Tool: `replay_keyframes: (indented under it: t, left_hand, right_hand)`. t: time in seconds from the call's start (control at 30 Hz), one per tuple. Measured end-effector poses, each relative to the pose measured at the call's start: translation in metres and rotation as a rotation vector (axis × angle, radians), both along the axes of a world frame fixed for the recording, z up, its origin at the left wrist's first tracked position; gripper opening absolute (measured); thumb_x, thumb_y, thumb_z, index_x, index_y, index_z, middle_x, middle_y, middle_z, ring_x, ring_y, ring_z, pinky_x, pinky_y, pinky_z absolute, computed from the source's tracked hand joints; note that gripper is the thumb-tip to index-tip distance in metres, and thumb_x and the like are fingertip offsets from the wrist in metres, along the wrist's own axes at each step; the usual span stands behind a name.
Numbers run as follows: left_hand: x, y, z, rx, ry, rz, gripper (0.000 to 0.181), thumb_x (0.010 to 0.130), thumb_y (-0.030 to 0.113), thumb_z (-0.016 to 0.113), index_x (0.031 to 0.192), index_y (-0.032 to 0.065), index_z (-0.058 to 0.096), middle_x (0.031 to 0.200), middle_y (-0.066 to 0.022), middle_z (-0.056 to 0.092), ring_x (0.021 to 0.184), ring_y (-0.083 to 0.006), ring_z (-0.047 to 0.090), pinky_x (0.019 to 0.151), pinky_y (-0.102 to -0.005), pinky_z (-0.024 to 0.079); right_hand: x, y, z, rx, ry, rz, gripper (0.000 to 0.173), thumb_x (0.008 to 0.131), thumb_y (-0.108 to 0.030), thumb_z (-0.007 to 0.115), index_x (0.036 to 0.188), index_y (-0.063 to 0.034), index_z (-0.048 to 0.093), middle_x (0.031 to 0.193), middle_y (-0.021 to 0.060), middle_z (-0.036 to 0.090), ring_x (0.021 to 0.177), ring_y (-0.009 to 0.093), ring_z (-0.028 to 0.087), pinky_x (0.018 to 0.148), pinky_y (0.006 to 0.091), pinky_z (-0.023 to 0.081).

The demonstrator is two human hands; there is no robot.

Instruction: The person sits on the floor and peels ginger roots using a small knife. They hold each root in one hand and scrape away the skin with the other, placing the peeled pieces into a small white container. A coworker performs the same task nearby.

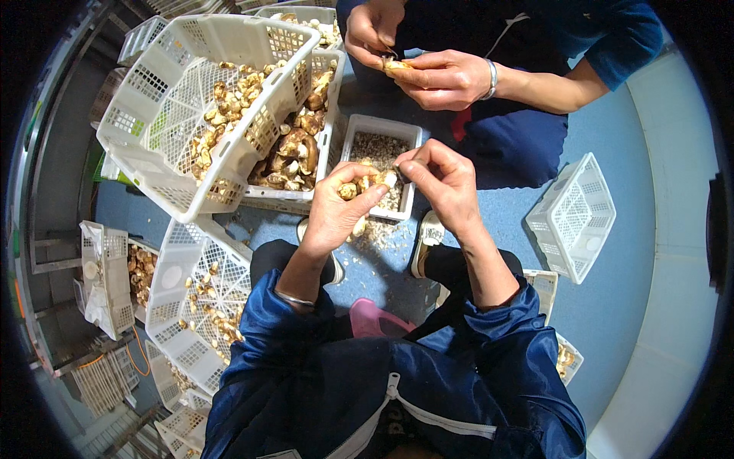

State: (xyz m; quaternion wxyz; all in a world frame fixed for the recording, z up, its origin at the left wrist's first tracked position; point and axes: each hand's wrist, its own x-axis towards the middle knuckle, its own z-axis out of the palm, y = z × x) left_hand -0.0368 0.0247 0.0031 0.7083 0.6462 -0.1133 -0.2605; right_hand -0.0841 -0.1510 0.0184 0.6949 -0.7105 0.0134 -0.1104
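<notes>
My left hand [330, 209] holds a few small brown-and-cream mushrooms [363, 182] between thumb and fingers. One of them, a pale piece [359, 226], hangs below the thumb. Thumb and forefinger of my right hand [447, 186] pinch a small dark tool [401, 171] against the pale end of a mushroom. Most of that tool is hidden by the fingers, so its kind is unclear. Both hands are above a white plastic tub [408, 201] partly filled with mushroom trimmings [375, 147].
Facing me, a co-worker's hands [438, 77] work on another mushroom. A tilted white crate [189, 215] of small mushrooms rests over a crate of larger ones [292, 155] on the left. Another mushroom crate [166, 298] stands nearer me. A white basket [573, 215] stands right, on blue floor [499, 224].
</notes>
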Motion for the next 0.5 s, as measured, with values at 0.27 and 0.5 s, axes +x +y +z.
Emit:
replay_keyframes:
  t: [0.27,0.5]
  left_hand:
    - [0.0,-0.002,-0.006,0.188,-0.609,0.1,0.024,0.071,0.009,0.077,0.091,0.002,0.066,0.092,-0.0078,0.052,0.086,-0.0178,0.055,0.074,-0.0284,0.047]
    - [0.001,-0.006,-0.005,0.091,-0.491,0.095,0.024,0.071,0.006,0.077,0.091,0.0012,0.066,0.093,-0.0067,0.052,0.084,-0.0163,0.054,0.073,-0.0275,0.046]
  right_hand:
    - [0.001,0.001,0.008,-0.409,-0.141,0.08,0.016,0.082,-0.006,0.065,0.071,0.0012,0.056,0.084,0.0071,0.064,0.073,0.011,0.056,0.066,0.0245,0.045]
    - [0.006,-0.014,-0.013,-0.03,-0.002,-0.152,0.016,0.083,-0.007,0.063,0.071,0.0014,0.056,0.076,0.0059,0.065,0.067,0.007,0.053,0.061,0.0238,0.044]
